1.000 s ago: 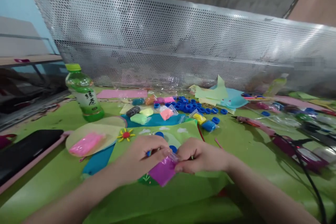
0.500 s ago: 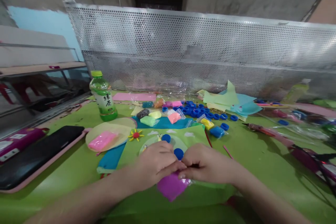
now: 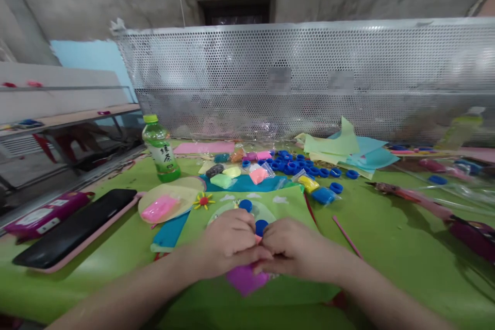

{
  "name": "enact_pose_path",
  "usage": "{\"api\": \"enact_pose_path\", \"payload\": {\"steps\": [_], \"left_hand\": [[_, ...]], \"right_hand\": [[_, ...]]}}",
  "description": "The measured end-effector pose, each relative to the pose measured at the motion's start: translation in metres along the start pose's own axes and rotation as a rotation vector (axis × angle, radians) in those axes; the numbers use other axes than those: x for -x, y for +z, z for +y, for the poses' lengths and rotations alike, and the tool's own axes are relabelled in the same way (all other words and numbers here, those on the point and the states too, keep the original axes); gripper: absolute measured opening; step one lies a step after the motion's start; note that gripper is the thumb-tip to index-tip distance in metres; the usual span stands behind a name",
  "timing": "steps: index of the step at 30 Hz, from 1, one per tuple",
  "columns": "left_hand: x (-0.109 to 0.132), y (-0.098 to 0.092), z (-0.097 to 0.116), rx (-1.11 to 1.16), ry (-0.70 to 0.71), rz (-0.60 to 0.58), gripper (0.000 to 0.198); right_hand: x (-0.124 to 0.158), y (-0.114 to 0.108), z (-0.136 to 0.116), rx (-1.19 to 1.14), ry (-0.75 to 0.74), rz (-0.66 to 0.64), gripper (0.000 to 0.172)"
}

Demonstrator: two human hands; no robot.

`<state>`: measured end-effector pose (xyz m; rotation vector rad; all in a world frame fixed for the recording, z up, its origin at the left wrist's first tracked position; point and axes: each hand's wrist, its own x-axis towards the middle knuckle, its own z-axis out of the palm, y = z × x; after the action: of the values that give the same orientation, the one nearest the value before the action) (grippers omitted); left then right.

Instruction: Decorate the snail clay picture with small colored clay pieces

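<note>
Both hands meet over a green sheet (image 3: 288,201) that carries white cloud shapes, blue discs (image 3: 245,205) and a yellow sun with a red centre (image 3: 203,200). My left hand (image 3: 232,240) is closed, thumb and fingers pinching the top of a purple clay packet (image 3: 246,279). Beside it, touching it, my right hand (image 3: 288,247) pinches the same packet from the right. The packet hangs below the fingers, and its upper edge is hidden by them.
A phone (image 3: 81,227), a purple device (image 3: 48,215) and a green bottle (image 3: 161,152) stand or lie left. Clay packets (image 3: 222,180) and blue rings (image 3: 288,165) lie behind the sheet. A tool with a pink handle (image 3: 429,206) is at right.
The camera view has tilted up and shifted slightly left. My hands have drawn closer together around the purple packet, which now shows less of itself.
</note>
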<state>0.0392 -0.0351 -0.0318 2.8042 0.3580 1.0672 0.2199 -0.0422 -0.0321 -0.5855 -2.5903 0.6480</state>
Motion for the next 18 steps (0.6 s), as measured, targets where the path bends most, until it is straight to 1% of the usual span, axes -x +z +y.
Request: {"api": "enact_pose_path", "payload": {"steps": [2,4,7,9,11,14,16,18], "left_hand": [[0.0,0.004,0.002,-0.038,-0.008,0.058,0.044],[0.0,0.007,0.003,-0.062,-0.002,0.087,0.044],[-0.002,0.01,0.002,-0.085,-0.002,0.07,0.043],[-0.004,0.009,0.001,-0.107,-0.014,0.051,0.046],[-0.006,0.007,0.002,-0.139,-0.018,0.04,0.049],[-0.009,0.004,0.005,-0.188,0.015,0.038,0.044],[-0.012,0.003,0.01,-0.215,0.031,0.043,0.04],[-0.015,0.002,0.015,-0.234,0.026,0.035,0.04]], "right_hand": [[0.001,-0.003,-0.002,-0.071,0.033,-0.03,0.025],[0.003,-0.007,-0.004,-0.115,0.041,-0.047,0.02],[0.004,-0.012,-0.003,-0.153,0.026,-0.039,0.027],[0.005,-0.015,0.0,-0.131,0.003,-0.015,0.034],[0.006,-0.016,0.003,-0.091,-0.033,0.003,0.038],[0.007,-0.014,0.006,-0.066,-0.077,0.021,0.038],[0.007,-0.013,0.006,-0.053,-0.063,0.039,0.035],[0.008,-0.013,0.005,-0.058,-0.021,0.022,0.032]]}}
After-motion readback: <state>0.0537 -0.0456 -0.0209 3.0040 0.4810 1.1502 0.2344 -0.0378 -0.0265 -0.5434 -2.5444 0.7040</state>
